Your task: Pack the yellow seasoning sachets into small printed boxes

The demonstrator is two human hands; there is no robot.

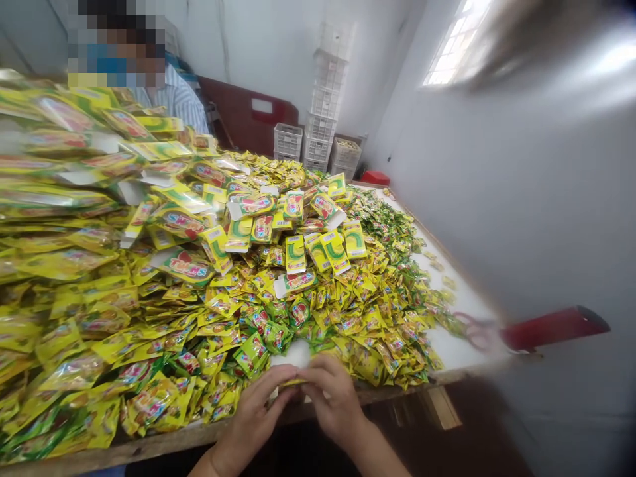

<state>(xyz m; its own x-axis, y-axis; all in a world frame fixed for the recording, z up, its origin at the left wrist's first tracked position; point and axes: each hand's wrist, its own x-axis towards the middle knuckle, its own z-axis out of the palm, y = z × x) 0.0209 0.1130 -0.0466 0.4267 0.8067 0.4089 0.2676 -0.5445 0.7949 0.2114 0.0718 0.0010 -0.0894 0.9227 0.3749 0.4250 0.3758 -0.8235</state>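
At the table's front edge, my left hand and my right hand meet, both with fingers closed. Between their fingertips a thin strip of yellow packaging shows; the fingers hide most of it, and I cannot tell whether it is a carton or a sachet. Just beyond lie green sachets around a small bare white patch of table. Yellow sachets are heaped to the right, and more yellow sachets lie to the left. Flattish yellow-and-green cartons rest on top of the heap.
Scissors and a dark red object sit at the table's right edge. Across the heap is a person in a striped shirt. White plastic crates are stacked at the back, near a red object. A wall stands on the right.
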